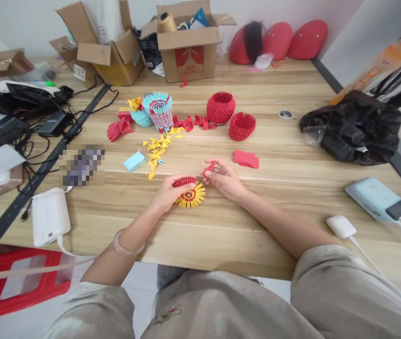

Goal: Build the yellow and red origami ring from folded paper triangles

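My left hand [170, 192] is closed around the left side of a round folded-paper piece [193, 197], with yellow points fanned about a red ring and red points along its upper edge. Just to the right, my right hand [224, 179] pinches a small red folded-paper piece [208, 168] between thumb and fingers, apart from the round piece. A stack of red paper slips [246, 159] lies beyond my right hand. Yellow folded-paper pieces [156, 153] are scattered beyond my left hand, beside a light-blue paper pack [134, 161].
Behind stand a blue-and-red paper vase [159, 110] and two red paper bowls [221, 107] [242, 125]. Cardboard boxes [189, 56] line the back. A black bag [354, 125] and a power bank [377, 200] are at right; cables and a white device [51, 217] are at left.
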`<move>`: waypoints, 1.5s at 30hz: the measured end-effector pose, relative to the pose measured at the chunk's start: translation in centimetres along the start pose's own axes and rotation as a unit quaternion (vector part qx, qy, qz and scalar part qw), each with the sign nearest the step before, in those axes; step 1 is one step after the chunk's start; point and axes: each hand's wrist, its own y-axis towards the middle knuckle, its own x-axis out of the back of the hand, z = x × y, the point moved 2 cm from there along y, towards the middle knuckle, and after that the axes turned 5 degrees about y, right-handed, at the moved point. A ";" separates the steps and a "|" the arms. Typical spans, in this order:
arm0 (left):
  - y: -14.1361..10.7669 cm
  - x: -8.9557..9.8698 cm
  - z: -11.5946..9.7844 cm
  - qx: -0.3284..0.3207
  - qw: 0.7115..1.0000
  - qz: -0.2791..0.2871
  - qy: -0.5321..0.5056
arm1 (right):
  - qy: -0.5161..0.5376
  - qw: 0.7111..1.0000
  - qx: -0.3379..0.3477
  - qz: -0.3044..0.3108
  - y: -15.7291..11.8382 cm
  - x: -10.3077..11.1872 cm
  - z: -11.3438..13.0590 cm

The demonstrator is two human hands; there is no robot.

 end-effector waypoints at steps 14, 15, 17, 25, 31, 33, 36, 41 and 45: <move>-0.1 0.0 -0.1 -0.045 0.999 0.006 -0.020 | 0.063 0.994 -0.086 0.025 -0.4 -0.1 -0.5; -0.1 0.0 -0.1 -0.046 0.999 0.009 -0.019 | 0.064 0.994 -0.086 0.023 -0.4 -0.1 -0.6; -0.1 0.0 -0.1 -0.048 0.999 0.016 -0.015 | 0.065 0.994 -0.087 0.017 -0.4 -0.2 -0.6; -0.1 0.0 0.0 -0.054 0.998 0.014 0.043 | 0.068 0.993 -0.092 0.012 -0.4 -0.2 -0.9; -0.2 0.1 -0.3 -0.054 0.995 0.026 0.085 | 0.055 0.994 -0.092 0.017 -0.4 -0.3 -0.9; -0.2 0.1 -0.3 -0.047 0.994 0.035 0.092 | 0.037 0.996 -0.084 0.022 -0.4 -0.3 -0.9; -0.2 0.2 -0.3 -0.030 0.993 0.055 0.097 | -0.009 0.998 -0.065 0.026 -0.4 -0.2 -0.7; -0.2 0.1 -0.1 -0.003 0.996 0.039 0.082 | -0.100 0.994 -0.012 0.036 -0.5 -0.3 -0.2; -0.1 0.0 0.3 0.000 0.997 0.035 0.064 | -0.142 0.989 0.002 0.044 -0.7 -0.5 -0.3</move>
